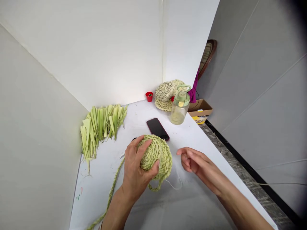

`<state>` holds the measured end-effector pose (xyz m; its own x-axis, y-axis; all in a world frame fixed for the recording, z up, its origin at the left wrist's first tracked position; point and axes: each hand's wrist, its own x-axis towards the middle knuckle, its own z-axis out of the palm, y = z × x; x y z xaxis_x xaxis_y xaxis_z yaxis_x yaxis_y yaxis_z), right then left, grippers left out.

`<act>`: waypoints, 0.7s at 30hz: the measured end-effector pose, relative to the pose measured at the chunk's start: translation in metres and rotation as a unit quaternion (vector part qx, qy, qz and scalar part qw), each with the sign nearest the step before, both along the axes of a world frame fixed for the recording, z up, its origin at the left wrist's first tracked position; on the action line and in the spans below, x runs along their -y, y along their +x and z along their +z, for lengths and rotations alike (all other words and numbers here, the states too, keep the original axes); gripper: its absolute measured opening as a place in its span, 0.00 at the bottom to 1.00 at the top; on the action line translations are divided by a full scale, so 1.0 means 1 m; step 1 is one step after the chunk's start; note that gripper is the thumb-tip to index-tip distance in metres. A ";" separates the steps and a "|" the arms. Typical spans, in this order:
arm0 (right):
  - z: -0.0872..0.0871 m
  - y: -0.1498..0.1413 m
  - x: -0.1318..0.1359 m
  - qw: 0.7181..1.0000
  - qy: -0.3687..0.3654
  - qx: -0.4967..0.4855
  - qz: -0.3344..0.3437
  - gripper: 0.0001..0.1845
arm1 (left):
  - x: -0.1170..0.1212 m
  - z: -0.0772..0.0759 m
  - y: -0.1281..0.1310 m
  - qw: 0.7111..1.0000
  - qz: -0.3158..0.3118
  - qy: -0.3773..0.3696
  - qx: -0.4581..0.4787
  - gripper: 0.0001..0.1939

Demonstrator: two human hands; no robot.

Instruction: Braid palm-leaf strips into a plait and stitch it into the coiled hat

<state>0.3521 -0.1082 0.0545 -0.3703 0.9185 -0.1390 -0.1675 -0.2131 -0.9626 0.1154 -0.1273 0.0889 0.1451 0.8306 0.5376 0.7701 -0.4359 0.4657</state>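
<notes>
Over the white bench (134,118), left hand (136,166) grips a coiled green palm-leaf braid (155,156). Right hand (194,159) hangs half-open and empty, just beside it.

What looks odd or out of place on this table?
A thin white thread lies loose beside the braided coil held in the left hand. It looks stray, unlike the coil's green strands.

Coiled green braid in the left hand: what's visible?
The coiled braid is a round, slightly domed spiral of flat plaited strips, pale green and dry-looking like palm leaf. A short loop sags at its lower edge, and a long tail trails down-left across the white table. The left hand grips it, tilted.
</notes>
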 end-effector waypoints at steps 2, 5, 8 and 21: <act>-0.004 -0.018 -0.007 0.999 0.013 0.021 -0.046 0.23 | 0.002 0.002 0.002 0.998 -0.038 0.027 -0.035 0.31; -0.007 -0.036 -0.007 0.999 -0.016 -0.024 -0.034 0.21 | 0.007 0.000 0.001 0.991 -0.098 0.065 -0.070 0.32; -0.009 -0.042 -0.002 0.987 -0.107 -0.113 -0.025 0.20 | 0.014 -0.007 -0.005 0.990 -0.113 0.078 -0.031 0.31; 0.002 -0.048 -0.013 0.990 -0.124 -0.065 0.000 0.23 | 0.036 -0.026 -0.017 0.985 -0.138 0.108 -0.007 0.26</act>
<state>0.3046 -0.0948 0.0568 -0.3995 0.8621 -0.3116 -0.2871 -0.4404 -0.8506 0.0984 -0.1630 0.0631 0.3575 0.6253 0.6937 0.6143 -0.7169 0.3297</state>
